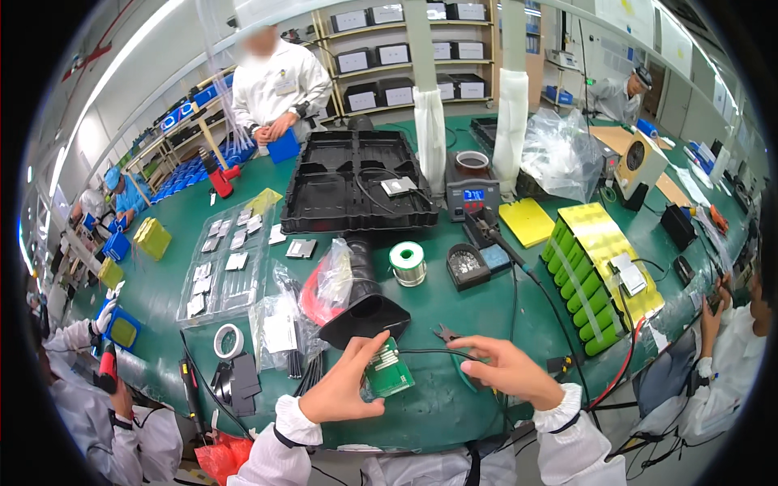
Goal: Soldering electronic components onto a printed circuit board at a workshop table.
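My left hand (347,379) grips a small green circuit board (391,369) by its edges, thumb below and fingers above. A black cable (429,351) runs from the board's upper edge to my right hand (512,368), which pinches it between thumb and forefinger. Just beyond, a pair of pliers (464,374) with teal handles lies on the bench, partly behind my right fingers. Past the board sits a black funnel-shaped nozzle (365,317). A solder spool (408,264) with a green rim stands upright farther back.
A soldering station (473,193) and an iron (512,253) with its cord are at the back. To the right stands a green-celled battery pack (585,296). A black tray (356,182) and a clear tray of modules (217,275) lie left. Other people (279,85) work around the bench.
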`<state>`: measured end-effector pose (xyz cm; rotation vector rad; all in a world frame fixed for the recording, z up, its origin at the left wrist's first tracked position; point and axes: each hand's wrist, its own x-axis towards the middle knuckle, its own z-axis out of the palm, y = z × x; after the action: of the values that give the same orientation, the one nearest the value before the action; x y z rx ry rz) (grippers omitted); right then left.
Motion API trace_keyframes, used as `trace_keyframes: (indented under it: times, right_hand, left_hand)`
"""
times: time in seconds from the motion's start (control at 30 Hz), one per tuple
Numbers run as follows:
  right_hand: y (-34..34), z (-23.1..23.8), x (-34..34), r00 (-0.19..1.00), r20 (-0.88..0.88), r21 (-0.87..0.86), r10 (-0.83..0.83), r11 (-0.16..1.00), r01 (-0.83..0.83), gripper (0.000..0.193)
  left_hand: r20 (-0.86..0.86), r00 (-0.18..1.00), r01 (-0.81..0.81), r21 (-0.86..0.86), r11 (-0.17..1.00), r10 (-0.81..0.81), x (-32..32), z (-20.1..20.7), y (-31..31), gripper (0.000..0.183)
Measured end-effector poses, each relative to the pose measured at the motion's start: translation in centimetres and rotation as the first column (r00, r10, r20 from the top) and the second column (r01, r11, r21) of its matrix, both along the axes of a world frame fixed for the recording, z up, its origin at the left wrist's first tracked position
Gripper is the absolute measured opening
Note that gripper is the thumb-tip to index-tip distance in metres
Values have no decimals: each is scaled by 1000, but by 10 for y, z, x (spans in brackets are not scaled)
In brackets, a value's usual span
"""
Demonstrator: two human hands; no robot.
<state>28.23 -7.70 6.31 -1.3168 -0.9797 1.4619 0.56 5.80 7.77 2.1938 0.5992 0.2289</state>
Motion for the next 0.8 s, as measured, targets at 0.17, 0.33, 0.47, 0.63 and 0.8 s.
trace_keyframes:
  times: [0.17, 0.33, 0.47, 0.63, 0.8]
  right_hand:
    - [-5, -4, 13, 597, 791, 192, -132, 981, -38, 26]
    - [5, 8, 11, 316, 931, 200, -183, 980, -21, 21]
    - [12, -11, 17, 231, 955, 203, -189, 978, -39, 26]
    - [2, -22, -1, 149, 989, 25, -15, 998, -59, 37]
    - [-2, -21, -29, 238, 921, 359, -308, 908, -215, 43]
  left_hand:
    - [-106, 992, 90, 257, 962, -65, 20, -42, 10, 91]
    - [-196, 979, -11, 227, 974, 57, 29, -50, 3, 90]
    - [-152, 987, -1, 316, 949, 52, 23, -55, 4, 91]
    - [-149, 989, 27, 340, 940, 25, 13, -56, 1, 90]
    - [-109, 991, -19, 446, 895, 76, 15, -47, -7, 99]
